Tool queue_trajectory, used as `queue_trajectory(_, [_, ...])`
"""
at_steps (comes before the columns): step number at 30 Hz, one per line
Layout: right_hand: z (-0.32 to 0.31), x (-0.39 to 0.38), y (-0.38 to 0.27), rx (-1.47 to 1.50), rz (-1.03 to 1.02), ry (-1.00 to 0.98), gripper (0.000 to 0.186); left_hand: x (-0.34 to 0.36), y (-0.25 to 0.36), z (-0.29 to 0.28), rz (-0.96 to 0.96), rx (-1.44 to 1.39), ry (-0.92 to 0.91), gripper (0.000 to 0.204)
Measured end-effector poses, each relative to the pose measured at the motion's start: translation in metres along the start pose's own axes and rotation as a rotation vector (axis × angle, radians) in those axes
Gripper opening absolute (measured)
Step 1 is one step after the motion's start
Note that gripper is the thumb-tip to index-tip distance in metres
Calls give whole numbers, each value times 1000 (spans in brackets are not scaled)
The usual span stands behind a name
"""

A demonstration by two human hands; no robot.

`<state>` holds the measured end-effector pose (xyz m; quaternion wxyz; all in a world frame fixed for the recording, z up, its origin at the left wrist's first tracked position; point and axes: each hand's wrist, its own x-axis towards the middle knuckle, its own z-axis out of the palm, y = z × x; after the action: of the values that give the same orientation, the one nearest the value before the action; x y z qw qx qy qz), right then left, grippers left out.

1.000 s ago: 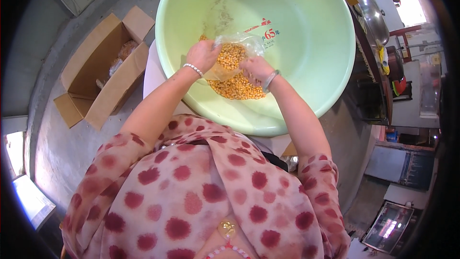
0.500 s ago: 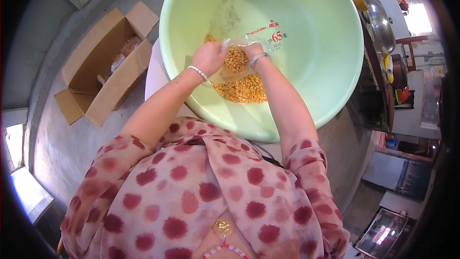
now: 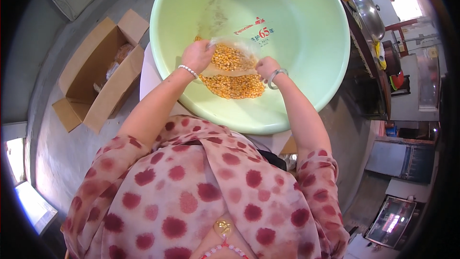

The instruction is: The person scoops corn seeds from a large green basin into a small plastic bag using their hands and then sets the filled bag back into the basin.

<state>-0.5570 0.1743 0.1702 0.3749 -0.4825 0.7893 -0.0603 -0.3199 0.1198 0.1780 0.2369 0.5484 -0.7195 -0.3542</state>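
Observation:
A large pale green basin (image 3: 306,29) fills the upper middle of the head view. A pile of yellow corn kernels (image 3: 232,86) lies on its bottom near my side. Above the pile I hold a clear plastic bag (image 3: 230,55) with kernels still inside. My left hand (image 3: 196,55) pinches the bag's left corner and wears a bead bracelet. My right hand (image 3: 267,67) grips the bag's right edge and wears a bangle. The bag is stretched between both hands, tilted over the pile.
An open cardboard box (image 3: 103,74) with packets inside stands on the grey floor to the left. A dark counter (image 3: 369,38) with a metal lid (image 3: 366,2) and small items runs along the right. My red-dotted blouse (image 3: 201,196) fills the lower view.
My hands have moved apart and spread the bag wider. More kernels lie in the basin and the pile has broadened. The basin sits slightly higher in the picture.

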Motion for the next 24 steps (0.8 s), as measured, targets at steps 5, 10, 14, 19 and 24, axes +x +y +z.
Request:
queue_trajectory(5, [20, 5, 31, -318, -29, -6, 16, 1, -8, 3, 31, 22, 39, 24])
queue_trajectory(10, [-10, -14, -2, 706, 36, 107, 12, 2, -9, 1, 9, -12, 36, 35])
queue_trajectory(14, [-6, -12, 4, -453, 111, -385, 19, 3, -5, 2, -12, -17, 8, 37])
queue_trajectory(19, [42, -12, 12, -605, -33, -83, 37, 0, -1, -1, 8, -29, -2, 33])
queue_trajectory(24, [74, -15, -27, -350, -65, -81, 53, -1, -5, 0, 11, -47, 32, 31])
